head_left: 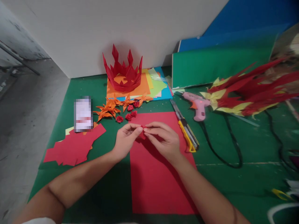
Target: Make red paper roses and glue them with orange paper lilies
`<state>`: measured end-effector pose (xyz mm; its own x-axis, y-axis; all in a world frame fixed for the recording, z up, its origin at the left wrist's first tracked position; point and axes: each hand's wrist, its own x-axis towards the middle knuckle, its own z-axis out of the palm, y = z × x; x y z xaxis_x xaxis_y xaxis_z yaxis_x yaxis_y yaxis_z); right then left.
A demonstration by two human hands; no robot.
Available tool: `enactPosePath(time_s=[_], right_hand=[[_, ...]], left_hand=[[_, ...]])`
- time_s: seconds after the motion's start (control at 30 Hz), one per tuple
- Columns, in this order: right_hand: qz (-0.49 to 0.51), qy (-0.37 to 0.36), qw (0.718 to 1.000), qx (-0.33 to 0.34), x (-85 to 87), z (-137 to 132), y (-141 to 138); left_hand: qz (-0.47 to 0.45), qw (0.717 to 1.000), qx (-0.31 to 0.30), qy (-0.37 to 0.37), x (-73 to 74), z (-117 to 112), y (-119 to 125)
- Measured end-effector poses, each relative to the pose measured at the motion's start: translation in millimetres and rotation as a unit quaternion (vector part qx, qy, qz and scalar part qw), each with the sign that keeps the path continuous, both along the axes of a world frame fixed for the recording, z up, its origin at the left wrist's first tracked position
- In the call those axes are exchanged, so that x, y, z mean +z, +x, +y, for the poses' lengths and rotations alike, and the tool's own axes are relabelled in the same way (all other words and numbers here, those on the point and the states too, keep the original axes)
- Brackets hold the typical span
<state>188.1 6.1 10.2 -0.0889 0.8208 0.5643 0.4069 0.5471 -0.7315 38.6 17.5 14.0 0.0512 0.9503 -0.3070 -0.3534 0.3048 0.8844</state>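
My left hand and my right hand meet above a large red paper sheet on the green mat. Both pinch a small folded piece of red paper between their fingertips. Just beyond the hands lie small red paper roses and orange folded paper flowers. A red paper crown stands on a stack of coloured sheets farther back.
A yellow utility knife lies right of the red sheet, and a pink glue gun with a black cord beyond it. Red paper offcuts and a blurred phone are at the left. A red-and-yellow paper piece fills the right.
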Motion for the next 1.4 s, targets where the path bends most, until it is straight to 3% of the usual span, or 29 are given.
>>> enactPosePath(time_s=[0.3,0.43,0.57,0.67,0.93,1.13,1.4], right_hand=[[-0.024,0.001,0.999,0.047,3.5,0.0,0.6],[0.054,-0.098,0.992,0.064,3.9,0.2,0.3],[0.192,-0.220,0.954,0.075,-1.1,1.7,-1.4],[0.204,-0.246,0.945,0.076,-3.4,1.7,-3.0],[0.177,-0.200,0.964,0.005,2.1,0.9,-6.0],[0.132,-0.192,0.972,0.019,2.6,1.8,-3.3],[0.039,-0.069,0.997,0.008,6.5,0.0,-1.3]], left_hand=[[0.029,0.999,0.014,0.038,-0.2,1.4,-0.4],[0.070,0.993,0.010,0.095,-0.9,-0.6,-0.6],[0.131,0.980,-0.008,0.152,-0.3,-3.7,-2.4],[0.156,0.975,-0.016,0.156,0.2,-4.2,-3.1],[0.063,0.995,-0.036,0.073,-4.7,-2.3,1.3],[0.054,0.993,-0.038,0.093,-4.0,-2.2,1.3],[0.098,0.988,-0.046,0.108,0.5,-5.2,0.1]])
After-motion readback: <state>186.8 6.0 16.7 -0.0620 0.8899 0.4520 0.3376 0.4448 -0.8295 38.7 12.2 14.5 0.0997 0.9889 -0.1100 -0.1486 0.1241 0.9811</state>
